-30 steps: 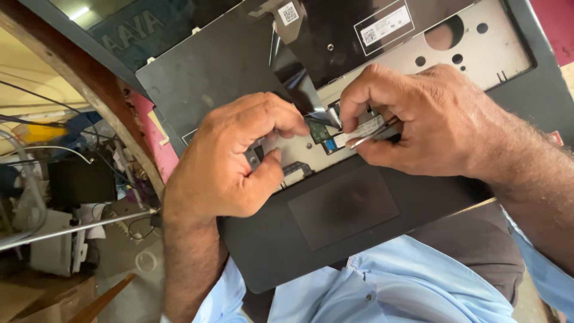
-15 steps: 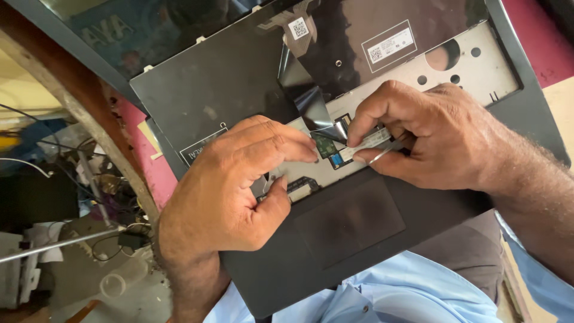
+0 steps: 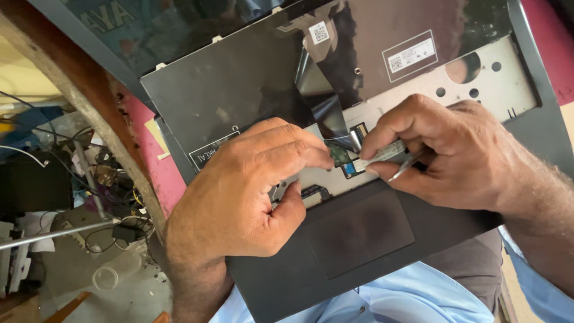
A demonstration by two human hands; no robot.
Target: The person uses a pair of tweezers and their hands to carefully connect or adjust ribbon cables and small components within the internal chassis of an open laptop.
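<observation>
A dark laptop palmrest shell [image 3: 251, 101] lies underside up across my lap, with black film over its keyboard back and a bare metal plate [image 3: 496, 90] on the right. My left hand [image 3: 245, 191] rests on the shell, its fingertips pinching a small green circuit board [image 3: 339, 154] near the middle. My right hand [image 3: 454, 152] pinches a flat ribbon cable [image 3: 382, 154] with a blue end beside that board, and a thin metal tool [image 3: 406, 164] sticks out under its fingers. The touchpad back [image 3: 359, 230] sits just below both hands.
A worn wooden table edge [image 3: 101, 113] runs diagonally at the left, with a pink surface [image 3: 158, 173] under the shell. Tangled cables, a black box and clutter [image 3: 72, 197] lie on the floor to the left. My light blue shirt [image 3: 412, 299] shows at the bottom.
The view has shifted and closed in on the shell. Both hands stay pinched at the small board and ribbon cable, with only slight finger movement.
</observation>
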